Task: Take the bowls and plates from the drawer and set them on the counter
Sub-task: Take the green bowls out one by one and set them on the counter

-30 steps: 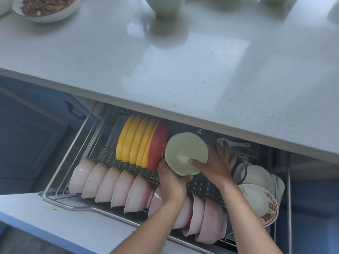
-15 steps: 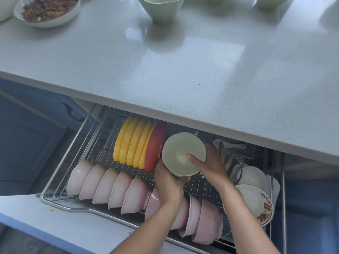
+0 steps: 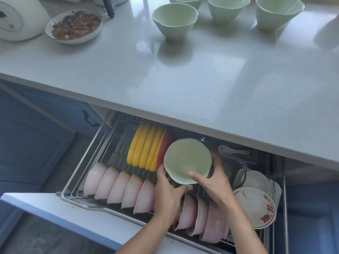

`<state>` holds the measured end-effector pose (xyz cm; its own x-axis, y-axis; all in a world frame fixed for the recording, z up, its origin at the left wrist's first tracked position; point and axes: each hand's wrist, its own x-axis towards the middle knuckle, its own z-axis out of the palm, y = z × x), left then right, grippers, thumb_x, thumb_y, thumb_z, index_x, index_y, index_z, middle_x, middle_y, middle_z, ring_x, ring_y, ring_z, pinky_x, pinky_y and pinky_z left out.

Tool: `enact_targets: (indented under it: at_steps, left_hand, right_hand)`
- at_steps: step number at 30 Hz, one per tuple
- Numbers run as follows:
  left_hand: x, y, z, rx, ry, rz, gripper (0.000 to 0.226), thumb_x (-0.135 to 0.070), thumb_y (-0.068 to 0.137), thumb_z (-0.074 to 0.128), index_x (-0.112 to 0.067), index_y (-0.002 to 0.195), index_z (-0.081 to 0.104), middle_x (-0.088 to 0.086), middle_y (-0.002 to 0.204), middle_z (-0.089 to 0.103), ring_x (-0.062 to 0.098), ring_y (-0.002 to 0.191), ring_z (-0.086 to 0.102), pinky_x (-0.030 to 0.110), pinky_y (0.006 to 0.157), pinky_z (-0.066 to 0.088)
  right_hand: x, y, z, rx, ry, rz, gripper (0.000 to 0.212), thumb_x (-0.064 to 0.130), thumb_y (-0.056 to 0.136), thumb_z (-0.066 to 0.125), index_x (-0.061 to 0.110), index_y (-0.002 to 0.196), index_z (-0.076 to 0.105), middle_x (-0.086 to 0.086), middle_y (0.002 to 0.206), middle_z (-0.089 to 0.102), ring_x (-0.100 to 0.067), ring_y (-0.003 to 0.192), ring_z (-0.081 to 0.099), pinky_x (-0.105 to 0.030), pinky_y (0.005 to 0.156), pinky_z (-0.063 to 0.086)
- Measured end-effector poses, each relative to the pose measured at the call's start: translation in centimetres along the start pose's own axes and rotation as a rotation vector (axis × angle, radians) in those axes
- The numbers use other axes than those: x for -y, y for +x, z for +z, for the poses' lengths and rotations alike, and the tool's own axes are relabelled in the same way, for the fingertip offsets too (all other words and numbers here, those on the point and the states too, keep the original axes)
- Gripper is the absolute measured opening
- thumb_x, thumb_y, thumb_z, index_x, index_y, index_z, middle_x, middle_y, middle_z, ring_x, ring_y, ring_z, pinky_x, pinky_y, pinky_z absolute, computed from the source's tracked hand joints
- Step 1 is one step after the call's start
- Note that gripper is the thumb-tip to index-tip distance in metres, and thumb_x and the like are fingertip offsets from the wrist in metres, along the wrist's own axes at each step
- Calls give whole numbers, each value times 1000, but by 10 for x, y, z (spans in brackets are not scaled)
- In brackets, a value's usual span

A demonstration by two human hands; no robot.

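Observation:
The pulled-out drawer holds a wire rack [image 3: 102,132] under the grey counter [image 3: 183,85]. Both hands hold one pale green bowl [image 3: 187,159] tilted on its side over the rack. My left hand [image 3: 169,189] grips its lower left rim; my right hand [image 3: 214,178] cups its right side with the thumb on the rim. Yellow plates [image 3: 145,149] and a red plate [image 3: 165,145] stand on edge just left of the bowl. A row of pink bowls [image 3: 117,184] leans along the front of the rack. Three green bowls [image 3: 174,19] stand on the counter.
A white bowl of brown food [image 3: 74,25] and a white appliance [image 3: 16,17] sit at the counter's back left. White dishes, one with a red pattern [image 3: 255,206], lie at the rack's right end, a white spoon [image 3: 231,152] behind them. The white drawer front [image 3: 55,211] juts out below.
Both hands have lifted the green bowl slightly and tipped it more toward me. The view has tilted up, so more of the counter and its green bowls shows.

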<state>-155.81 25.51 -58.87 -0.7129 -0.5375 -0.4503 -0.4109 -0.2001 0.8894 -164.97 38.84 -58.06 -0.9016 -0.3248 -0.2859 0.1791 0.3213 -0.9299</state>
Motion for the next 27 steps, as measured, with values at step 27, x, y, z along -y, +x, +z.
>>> enact_targets:
  at_steps: [27]
  left_hand:
    - [-276, -7, -69, 295, 137, 390, 91, -8, 63, 99, -31, 133, 46, -17, 134, 59, -10, 118, 60, 6, 80, 54]
  right_hand:
    - [241, -30, -19, -169, 161, -271, 106, 46, 55, 96, 43, 146, 43, 31, 137, 53, 0, 126, 58, -15, 85, 58]
